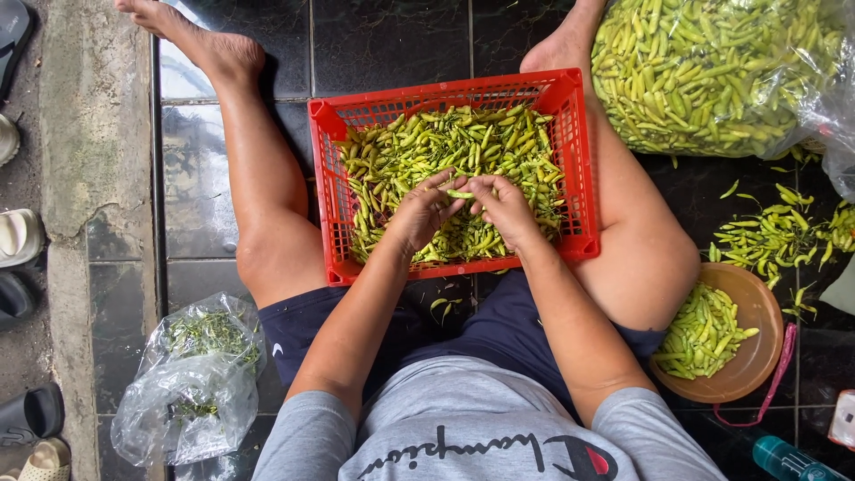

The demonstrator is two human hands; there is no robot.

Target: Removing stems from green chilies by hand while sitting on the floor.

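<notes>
A red plastic crate (570, 160) full of green chili peppers (419, 142) rests between my legs on the dark tiled floor. Both my hands are over the crate's middle. My left hand (420, 214) and my right hand (506, 207) pinch the two ends of a single green chili (460, 193) between their fingertips, just above the pile.
A large clear bag of green chilies (704, 71) lies at the top right. Loose chilies (770, 240) are scattered on the floor beside a brown bowl (757, 356) holding more chilies. A clear bag with stems (191, 379) lies at the left. Sandals (18, 240) line the left edge.
</notes>
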